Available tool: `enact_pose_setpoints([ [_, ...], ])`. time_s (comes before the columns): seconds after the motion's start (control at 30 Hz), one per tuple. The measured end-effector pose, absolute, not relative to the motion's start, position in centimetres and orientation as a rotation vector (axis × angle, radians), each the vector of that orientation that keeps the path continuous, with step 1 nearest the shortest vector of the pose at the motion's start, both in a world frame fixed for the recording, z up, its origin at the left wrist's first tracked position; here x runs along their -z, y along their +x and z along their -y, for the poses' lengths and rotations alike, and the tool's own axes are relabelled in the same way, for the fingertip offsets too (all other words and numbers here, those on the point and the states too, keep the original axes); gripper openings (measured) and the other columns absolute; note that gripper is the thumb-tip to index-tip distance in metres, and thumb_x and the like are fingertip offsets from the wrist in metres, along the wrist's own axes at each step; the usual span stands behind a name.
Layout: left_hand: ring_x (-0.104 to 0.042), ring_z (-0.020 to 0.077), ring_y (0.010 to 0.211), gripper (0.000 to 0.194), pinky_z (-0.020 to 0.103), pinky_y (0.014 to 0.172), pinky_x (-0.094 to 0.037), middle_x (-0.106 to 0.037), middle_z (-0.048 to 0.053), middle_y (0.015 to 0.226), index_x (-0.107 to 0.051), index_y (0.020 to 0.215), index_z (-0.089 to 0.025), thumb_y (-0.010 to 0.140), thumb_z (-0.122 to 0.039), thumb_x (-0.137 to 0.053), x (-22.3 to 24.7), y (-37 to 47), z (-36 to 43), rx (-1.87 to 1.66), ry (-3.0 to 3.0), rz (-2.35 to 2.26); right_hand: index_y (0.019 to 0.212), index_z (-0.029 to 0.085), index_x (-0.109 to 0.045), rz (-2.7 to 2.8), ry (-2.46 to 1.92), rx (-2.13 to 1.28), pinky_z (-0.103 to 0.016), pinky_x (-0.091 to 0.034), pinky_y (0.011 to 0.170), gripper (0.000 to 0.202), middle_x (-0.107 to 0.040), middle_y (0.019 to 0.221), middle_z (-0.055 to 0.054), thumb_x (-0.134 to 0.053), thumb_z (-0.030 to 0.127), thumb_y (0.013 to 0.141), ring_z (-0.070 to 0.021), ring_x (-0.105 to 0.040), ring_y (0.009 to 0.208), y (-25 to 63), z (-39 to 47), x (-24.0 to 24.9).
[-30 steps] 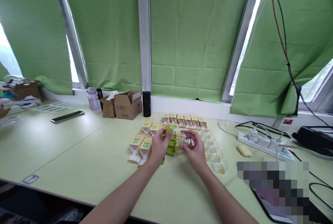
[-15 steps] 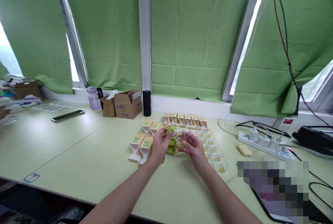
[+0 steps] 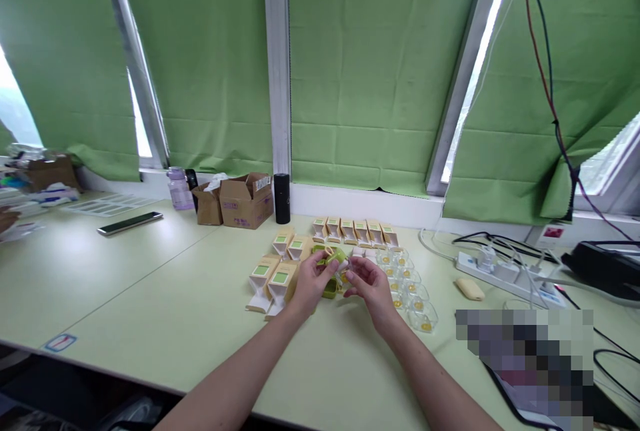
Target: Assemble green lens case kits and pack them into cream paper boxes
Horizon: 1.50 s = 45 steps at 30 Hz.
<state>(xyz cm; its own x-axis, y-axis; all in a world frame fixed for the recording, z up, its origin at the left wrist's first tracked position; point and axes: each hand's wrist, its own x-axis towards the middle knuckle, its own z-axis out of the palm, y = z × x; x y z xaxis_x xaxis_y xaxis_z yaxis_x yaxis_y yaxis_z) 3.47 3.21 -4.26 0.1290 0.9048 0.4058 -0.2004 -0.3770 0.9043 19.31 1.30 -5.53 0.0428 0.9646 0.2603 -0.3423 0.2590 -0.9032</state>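
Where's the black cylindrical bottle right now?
In the head view, the black bottle stands upright left of centre at the back of the table, just right of the open cardboard box.

No text legible from here. Print's there, too small to read: green labels (image 3: pixel 281 278) on the small cartons (image 3: pixel 278 293), purple lettering on the cardboard box (image 3: pixel 236 209), white label (image 3: pixel 262 184) on its flap. Blue-edged sticker (image 3: pixel 61 342) on the worktop (image 3: pixel 150 311) carries a red mark, no readable characters.
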Motion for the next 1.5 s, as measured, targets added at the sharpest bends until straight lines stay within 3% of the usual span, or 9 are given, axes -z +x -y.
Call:
enact_pose_setpoints([
  [0.47, -0.070, 0.0245, 0.095, 0.046, 0.030, 0.081, -0.055, -0.075, 0.010, 0.104, -0.075, 0.103, -0.016, 0.079, -0.054, -0.086, 4.14, 3.43, -2.89, -1.398, 1.510, -0.764, 0.103, 0.021, -0.074, 1.091, -0.780, -1.103, -0.031, -0.062, 0.048, 0.055, -0.074, 0.092, -0.006, -0.096, 0.051, 0.063, -0.0227, -0.069, 0.079, 19.22, -1.49, 5.77],
  [0.93, -0.071, 0.0245, 0.090, 0.048, 0.031, 0.079, -0.057, -0.075, 0.011, 0.101, -0.076, 0.106, -0.015, 0.082, -0.055, -0.083, 4.22, 3.50, -3.07, -1.360, 1.511, -0.730, 0.118, 0.027, -0.067, 1.191, -0.716, -1.054, -0.032, -0.064, 0.059, 0.055, -0.071, 0.099, -0.005, -0.088, 0.054, 0.076, -0.0186, -0.063, 0.077, 18.80, -0.85, 5.39],
  [1.23, -0.074, 0.0287, 0.103, 0.058, 0.035, 0.087, -0.061, -0.076, 0.015, 0.118, -0.076, 0.117, -0.015, 0.077, -0.056, -0.087, 4.87, 3.44, -3.64, -1.414, 1.452, -0.773, 0.118, 0.027, -0.066, 1.163, -0.706, -1.046, -0.032, -0.066, 0.059, 0.056, -0.071, 0.098, -0.004, -0.088, 0.055, 0.076, -0.0188, -0.065, 0.077, 18.77, -1.27, 5.88],
  [1.5, -0.066, 0.0305, 0.119, 0.056, 0.035, 0.091, -0.059, -0.071, 0.015, 0.122, -0.070, 0.128, -0.018, 0.082, -0.047, -0.085, 4.74, 3.40, -3.25, -1.422, 1.545, -0.751, 0.122, 0.030, -0.060, 1.094, -0.672, -1.094, -0.037, -0.066, 0.067, 0.058, -0.072, 0.099, -0.003, -0.087, 0.055, 0.078, -0.0219, -0.071, 0.084, 19.07, -0.91, 5.23],
])
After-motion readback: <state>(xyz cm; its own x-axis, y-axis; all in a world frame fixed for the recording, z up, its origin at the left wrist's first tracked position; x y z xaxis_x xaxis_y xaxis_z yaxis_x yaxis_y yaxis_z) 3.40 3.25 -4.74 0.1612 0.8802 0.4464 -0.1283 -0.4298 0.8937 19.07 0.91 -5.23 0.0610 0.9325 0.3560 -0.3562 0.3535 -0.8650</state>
